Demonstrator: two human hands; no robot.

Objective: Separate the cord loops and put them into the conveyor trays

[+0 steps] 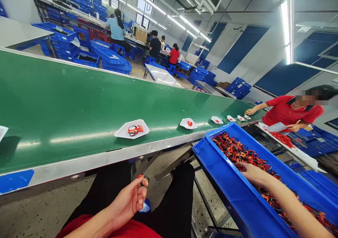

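While left hand (130, 197) pinches small black-and-orange looped piece, apparently cable (144, 177), below near metal edge of green conveyor belt (79, 100), right hand (249, 173) reaches into long blue plastic bin (224, 176) by its left long rim; fingertips hidden among tangled black-and-orange loops (243, 152), grip there cannot be told. Step in hand, seemingly: picking loops. Next move probably calls for separating some from tangle. Counts: one bin; six whole white angular trays (121, 131) on belt, seventh apparently cut off at view's left; bin loops uncountable.
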